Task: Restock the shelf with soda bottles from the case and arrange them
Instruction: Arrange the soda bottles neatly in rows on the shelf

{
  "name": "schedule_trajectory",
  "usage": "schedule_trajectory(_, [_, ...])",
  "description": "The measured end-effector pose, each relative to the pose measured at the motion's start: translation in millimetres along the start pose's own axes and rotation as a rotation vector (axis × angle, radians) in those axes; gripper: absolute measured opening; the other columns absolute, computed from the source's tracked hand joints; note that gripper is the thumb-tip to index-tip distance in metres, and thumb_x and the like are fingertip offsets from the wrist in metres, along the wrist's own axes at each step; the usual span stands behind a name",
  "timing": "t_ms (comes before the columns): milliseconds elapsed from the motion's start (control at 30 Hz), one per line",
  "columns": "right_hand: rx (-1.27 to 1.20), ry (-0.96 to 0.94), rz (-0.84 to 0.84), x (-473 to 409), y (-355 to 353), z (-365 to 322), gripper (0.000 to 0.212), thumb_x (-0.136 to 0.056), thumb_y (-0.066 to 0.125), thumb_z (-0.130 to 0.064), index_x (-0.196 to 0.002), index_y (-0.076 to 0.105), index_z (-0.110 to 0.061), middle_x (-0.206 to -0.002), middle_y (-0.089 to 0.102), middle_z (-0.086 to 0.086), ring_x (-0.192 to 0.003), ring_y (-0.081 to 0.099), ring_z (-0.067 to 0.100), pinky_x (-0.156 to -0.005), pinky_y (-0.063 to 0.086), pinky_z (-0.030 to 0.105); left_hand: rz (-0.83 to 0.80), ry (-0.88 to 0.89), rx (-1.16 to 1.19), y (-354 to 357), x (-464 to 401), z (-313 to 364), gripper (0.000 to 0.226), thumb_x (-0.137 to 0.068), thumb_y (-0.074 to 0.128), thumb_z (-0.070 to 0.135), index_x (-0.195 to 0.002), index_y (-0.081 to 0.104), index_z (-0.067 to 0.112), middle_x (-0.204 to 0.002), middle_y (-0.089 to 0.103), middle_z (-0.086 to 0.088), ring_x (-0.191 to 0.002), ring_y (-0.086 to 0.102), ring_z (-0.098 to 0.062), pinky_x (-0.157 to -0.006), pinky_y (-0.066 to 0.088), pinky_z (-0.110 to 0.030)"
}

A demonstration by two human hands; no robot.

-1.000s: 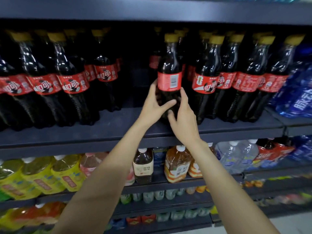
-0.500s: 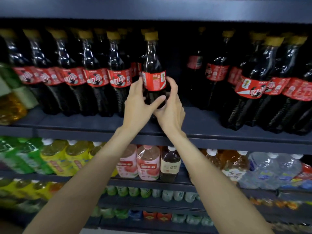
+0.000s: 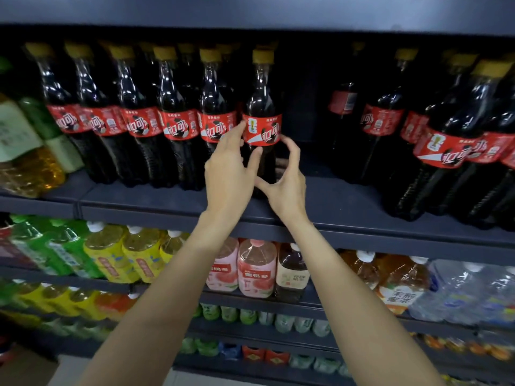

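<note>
1. Your left grip (image 3: 228, 168) was loose around the soda bottle (image 3: 262, 121): fingertips reached up to the left edge of its red label, the thumb lay across the dark lower body, and the fingers stayed fairly straight rather than wrapped, so it touched the bottle more than it clasped it.
2. Your right grip (image 3: 287, 179) curled in a C beside the bottle at its 3 o'clock side, forefinger tip meeting the right lower corner of the label and thumb pointing toward 9 o'clock at the base; whether it truly pinched the bottle or only steadied it, I cannot tell.
3. That bottle stood upright on the dark shelf (image 3: 348, 201), yellow cap at 12 o'clock, label facing you.
4. At its 9 o'clock stood a row of cola bottles (image 3: 178, 121), the nearest one just beside it, labels roughly level.
5. At its 3 o'clock lay a bare gap of shelf, then more cola bottles (image 3: 443, 146) well apart toward the right edge, leaning in the wide-angle view.
6. At 6 o'clock, on the lower shelf (image 3: 390, 243), stood pink peach-drink bottles (image 3: 256, 271) between your forearms, yellow tea bottles (image 3: 117, 254) toward 8 o'clock, and clear water bottles (image 3: 473, 291) toward 4 o'clock.
</note>
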State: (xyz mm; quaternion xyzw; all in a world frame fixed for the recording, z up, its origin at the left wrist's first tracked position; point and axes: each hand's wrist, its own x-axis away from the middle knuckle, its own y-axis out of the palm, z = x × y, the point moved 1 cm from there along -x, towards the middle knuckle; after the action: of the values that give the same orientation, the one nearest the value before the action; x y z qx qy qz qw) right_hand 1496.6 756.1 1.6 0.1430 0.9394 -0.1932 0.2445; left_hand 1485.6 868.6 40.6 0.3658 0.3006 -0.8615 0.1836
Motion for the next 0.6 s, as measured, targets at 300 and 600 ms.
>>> schedule_trajectory(300, [0.179,-0.068,0.025,-5,21,-6,0.088,-0.074,0.077,-0.034,-0.134,0.013,-0.036,-0.126,0.052,0.009,-0.110,0.054,0.025,-0.080,0.052,0.049,0.168,0.198,-0.382,-2,-1,-22,0.059,-0.082,0.067,0.042,-0.133,0.052,0.016,-0.122,0.058,-0.006,-0.110,0.047,-0.020,-0.090,0.039,-0.029])
schedule_trajectory(600, [0.313,-0.173,0.196,7,-68,8,0.042,-0.090,0.059,-0.019,-0.130,0.046,-0.013,-0.123,0.051,0.005,-0.113,0.049,0.019,-0.090,0.044,0.031,0.070,0.384,0.053,29,6,30,0.031,-0.090,0.059,0.015,-0.120,0.060,0.009,-0.111,0.062,-0.005,-0.105,0.052,-0.015,-0.094,0.036,-0.016])
